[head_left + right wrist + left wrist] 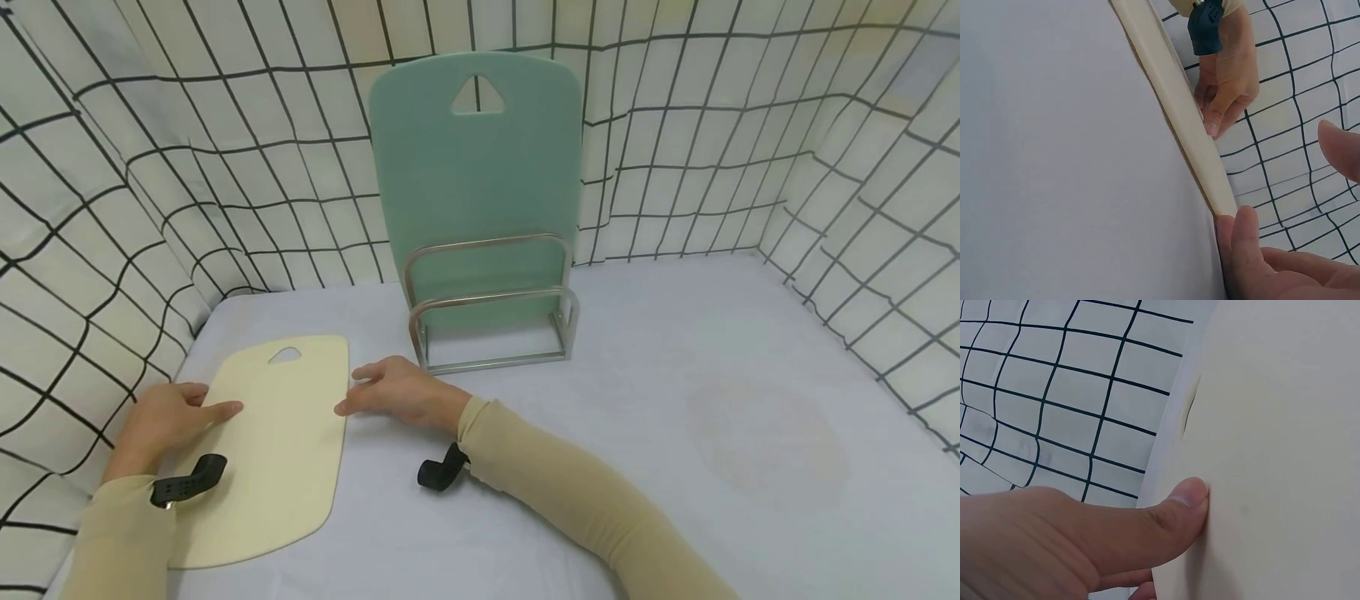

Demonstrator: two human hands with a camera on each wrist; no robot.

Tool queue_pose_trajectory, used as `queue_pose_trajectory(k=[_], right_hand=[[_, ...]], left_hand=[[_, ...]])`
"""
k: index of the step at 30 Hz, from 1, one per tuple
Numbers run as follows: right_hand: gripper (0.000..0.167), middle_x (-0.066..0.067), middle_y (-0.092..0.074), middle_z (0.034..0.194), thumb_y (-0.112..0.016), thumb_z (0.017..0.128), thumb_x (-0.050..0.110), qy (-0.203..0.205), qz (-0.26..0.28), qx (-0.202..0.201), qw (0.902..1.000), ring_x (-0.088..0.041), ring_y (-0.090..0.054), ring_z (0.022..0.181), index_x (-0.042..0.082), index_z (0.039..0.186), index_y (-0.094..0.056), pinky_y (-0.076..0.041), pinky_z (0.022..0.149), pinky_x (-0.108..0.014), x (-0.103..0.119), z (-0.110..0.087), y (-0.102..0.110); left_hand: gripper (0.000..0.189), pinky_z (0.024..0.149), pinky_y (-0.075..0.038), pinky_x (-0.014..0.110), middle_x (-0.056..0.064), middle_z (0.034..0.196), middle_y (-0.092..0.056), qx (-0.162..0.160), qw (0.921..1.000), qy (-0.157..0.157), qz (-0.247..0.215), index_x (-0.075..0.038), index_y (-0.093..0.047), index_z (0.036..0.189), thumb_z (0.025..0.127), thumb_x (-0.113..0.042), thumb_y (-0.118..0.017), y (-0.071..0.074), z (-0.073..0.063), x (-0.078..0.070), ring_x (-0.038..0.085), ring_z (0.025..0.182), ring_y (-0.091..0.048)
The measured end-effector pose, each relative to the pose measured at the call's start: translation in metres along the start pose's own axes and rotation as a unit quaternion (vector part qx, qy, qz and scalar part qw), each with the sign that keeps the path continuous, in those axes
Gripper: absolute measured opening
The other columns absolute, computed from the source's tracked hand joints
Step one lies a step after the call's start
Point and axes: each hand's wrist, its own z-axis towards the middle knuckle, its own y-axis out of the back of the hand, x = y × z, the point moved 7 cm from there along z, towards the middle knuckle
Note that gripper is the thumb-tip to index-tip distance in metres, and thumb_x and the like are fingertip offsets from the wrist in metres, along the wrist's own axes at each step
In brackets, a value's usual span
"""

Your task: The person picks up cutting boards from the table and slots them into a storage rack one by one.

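Note:
A cream cutting board (277,450) lies on the white surface at the left, its triangular hole toward the far end. My left hand (161,421) pinches its left edge; in the left wrist view the thumb (1190,494) presses on the face while other fingers sit at the edge, partly hidden. At the opposite edge, my right hand (405,392) touches the board with its fingertips. Its thumb (1339,150) stands apart from the board in the right wrist view.
Behind the hands, a green cutting board (480,183) stands upright in a metal rack (495,363). White cloth walls (675,167) with a dark grid enclose the back and sides of the white tabletop (660,350).

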Motion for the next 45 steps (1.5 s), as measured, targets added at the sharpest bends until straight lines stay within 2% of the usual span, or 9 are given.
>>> queue_pose_trajectory(k=[8, 11, 15, 21, 25, 31, 34, 39, 45], right_hand=[[0.073, -0.016, -0.073, 0.127, -0.072, 0.092, 0.003, -0.007, 0.103, 0.038, 0.9939, -0.019, -0.068, 0.123, -0.001, 0.156, -0.038, -0.049, 0.117, -0.035, -0.001, 0.002, 0.000], [0.071, -0.018, -0.071, 0.130, -0.068, 0.093, 0.001, -0.008, 0.128, 0.045, 0.9907, -0.024, -0.067, 0.126, -0.002, 0.157, -0.037, -0.048, 0.119, -0.036, -0.002, 0.002, 0.001], [0.070, -0.020, -0.068, 0.135, -0.067, 0.094, 0.000, -0.007, 0.136, 0.050, 0.9894, -0.025, -0.067, 0.128, -0.005, 0.156, -0.036, -0.047, 0.119, -0.035, -0.003, 0.002, 0.001], [0.065, -0.023, -0.064, 0.140, -0.066, 0.093, -0.004, -0.003, 0.153, 0.046, 0.9872, -0.027, -0.065, 0.129, -0.011, 0.152, -0.039, -0.047, 0.119, -0.035, -0.003, 0.003, 0.001], [0.063, -0.019, -0.061, 0.143, -0.067, 0.092, -0.006, 0.002, 0.164, 0.043, 0.9855, -0.028, -0.064, 0.130, -0.013, 0.150, -0.042, -0.044, 0.122, -0.036, -0.002, 0.002, -0.001], [0.057, -0.013, -0.072, 0.130, -0.072, 0.087, -0.005, 0.017, 0.136, 0.038, 0.9899, -0.014, -0.065, 0.113, -0.009, 0.142, -0.056, -0.044, 0.120, -0.033, 0.000, 0.002, -0.005], [0.056, -0.010, -0.075, 0.125, -0.074, 0.086, -0.005, 0.025, 0.122, 0.034, 0.9916, -0.011, -0.065, 0.110, -0.007, 0.140, -0.059, -0.048, 0.114, -0.030, 0.000, 0.001, -0.006], [0.056, -0.005, -0.075, 0.110, -0.077, 0.083, -0.006, 0.039, 0.106, 0.009, 0.9935, -0.009, -0.065, 0.102, -0.005, 0.137, -0.062, -0.053, 0.101, -0.023, 0.003, -0.002, -0.006], [0.048, 0.006, -0.068, 0.096, -0.084, 0.077, 0.000, 0.064, 0.042, -0.051, 0.9957, -0.003, -0.060, 0.093, 0.002, 0.123, -0.073, -0.051, 0.086, -0.016, 0.005, -0.002, -0.001]], left_hand=[[0.096, 0.096, -0.050, 0.066, 0.048, 0.143, -0.041, 0.008, 0.9997, 0.014, -0.018, 0.023, -0.038, 0.143, 0.095, -0.055, -0.067, 0.002, 0.000, -0.001, 0.062, 0.122, -0.050], [0.095, 0.095, -0.050, 0.065, 0.049, 0.142, -0.041, 0.010, 0.9996, 0.014, -0.023, 0.023, -0.038, 0.143, 0.096, -0.054, -0.066, 0.002, -0.001, 0.000, 0.062, 0.121, -0.050], [0.094, 0.093, -0.051, 0.063, 0.048, 0.141, -0.043, 0.015, 0.9995, 0.006, -0.027, 0.023, -0.039, 0.143, 0.096, -0.055, -0.065, 0.002, -0.001, 0.001, 0.059, 0.117, -0.054], [0.096, 0.091, -0.052, 0.057, 0.047, 0.140, -0.045, 0.018, 0.9977, 0.020, -0.062, 0.024, -0.037, 0.143, 0.096, -0.053, -0.067, 0.002, -0.002, 0.003, 0.054, 0.115, -0.056], [0.096, 0.086, -0.055, 0.048, 0.046, 0.142, -0.045, 0.015, 0.9960, 0.025, -0.084, 0.024, -0.036, 0.145, 0.096, -0.053, -0.067, 0.002, -0.004, 0.002, 0.052, 0.115, -0.058], [0.095, 0.078, -0.052, 0.032, 0.044, 0.145, -0.046, 0.007, 0.9952, 0.010, -0.097, 0.020, -0.037, 0.147, 0.096, -0.055, -0.067, 0.004, -0.005, -0.004, 0.049, 0.116, -0.061], [0.098, 0.082, -0.054, 0.036, 0.045, 0.147, -0.043, 0.014, 0.9947, 0.012, -0.101, 0.019, -0.035, 0.149, 0.095, -0.057, -0.066, 0.003, -0.006, -0.004, 0.050, 0.120, -0.058], [0.106, 0.095, -0.054, 0.055, 0.045, 0.151, -0.036, 0.024, 0.9917, 0.036, -0.121, 0.018, -0.028, 0.153, 0.094, -0.061, -0.066, 0.002, -0.005, -0.003, 0.054, 0.127, -0.052], [0.104, 0.096, -0.051, 0.058, 0.044, 0.152, -0.035, 0.015, 0.9925, 0.033, -0.117, 0.017, -0.029, 0.153, 0.095, -0.062, -0.063, 0.004, -0.006, -0.007, 0.055, 0.127, -0.050]])
